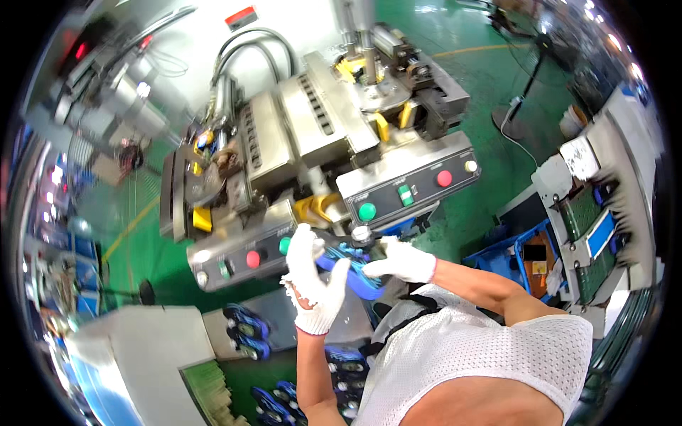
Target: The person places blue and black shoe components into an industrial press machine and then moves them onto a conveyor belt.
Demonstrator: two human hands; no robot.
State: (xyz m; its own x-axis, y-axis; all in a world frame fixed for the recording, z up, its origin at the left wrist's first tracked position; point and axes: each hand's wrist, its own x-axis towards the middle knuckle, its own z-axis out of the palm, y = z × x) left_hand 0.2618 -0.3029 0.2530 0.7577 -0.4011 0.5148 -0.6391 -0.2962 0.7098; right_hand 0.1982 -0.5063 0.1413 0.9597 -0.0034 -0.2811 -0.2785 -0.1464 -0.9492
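A blue and black sports shoe [362,284] with bright blue laces is in front of me, tilted, just before the machine. My left hand [316,291], in a white work glove, has its fingers and thumb around the shoe's left side. My right hand [403,260], gloved the same way, grips the shoe's right side with the fingertips near the laces. Part of the shoe is hidden behind the left glove. Right beyond it are a round metal knob [361,234] and a yellow curved part [316,209] of the machine.
The shoe machine [320,121] has two sloping control panels, the right panel [408,177] and the left panel [241,255], with coloured buttons. Several shoes [247,330] lie low on the left. A blue crate [497,257] and a rack [597,227] stand at right.
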